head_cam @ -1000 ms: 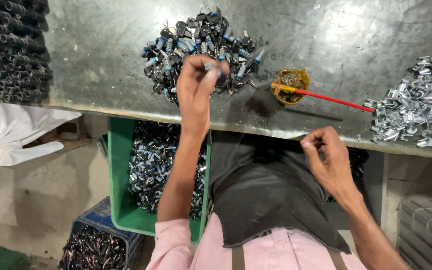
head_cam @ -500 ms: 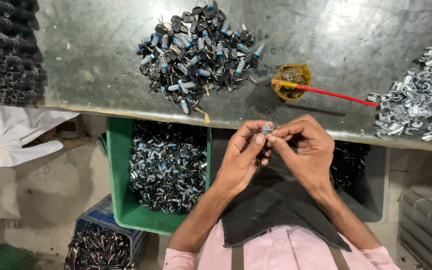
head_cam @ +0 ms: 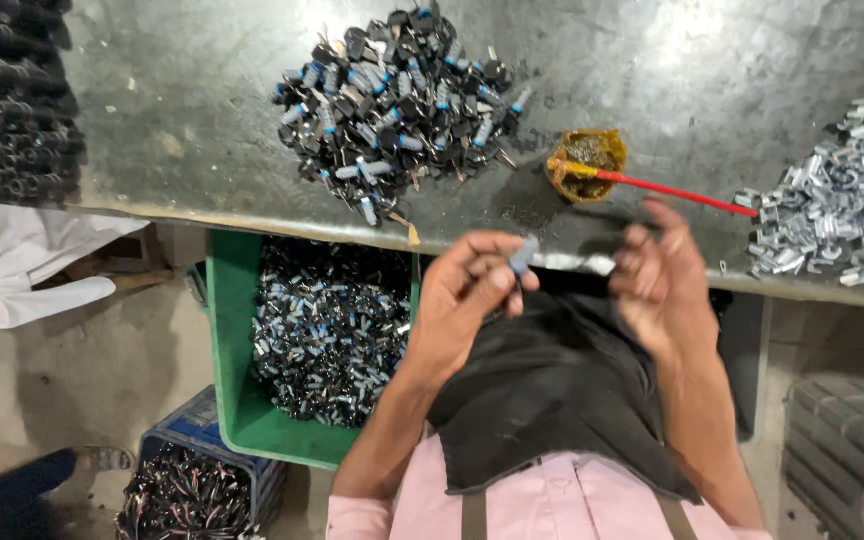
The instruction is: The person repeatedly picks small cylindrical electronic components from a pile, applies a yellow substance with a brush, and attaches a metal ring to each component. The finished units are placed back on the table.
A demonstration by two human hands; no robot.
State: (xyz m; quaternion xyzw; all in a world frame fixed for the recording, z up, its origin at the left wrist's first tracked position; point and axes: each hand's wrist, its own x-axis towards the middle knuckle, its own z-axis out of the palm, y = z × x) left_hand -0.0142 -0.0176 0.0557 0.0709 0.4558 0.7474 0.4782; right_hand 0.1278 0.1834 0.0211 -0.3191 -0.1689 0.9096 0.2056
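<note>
At the bench's near edge, our left hand point(head_cam: 467, 300) pinches a small grey plug point(head_cam: 523, 255), raised just below the pile of black parts point(head_cam: 397, 95). Our right hand point(head_cam: 657, 280) has separated from it since half a second ago, fingers now loosely spread and empty, below the grease pot point(head_cam: 587, 165).

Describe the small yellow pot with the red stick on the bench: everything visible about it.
The small yellow pot is a round, shallow cup smeared with amber-brown grease-like paste, inside and on the rim. It stands upright on the grey metal bench, right of the heap of black-and-silver parts. A thin red stick rests in it, slanting rightward. Neither hand touches it.
</note>
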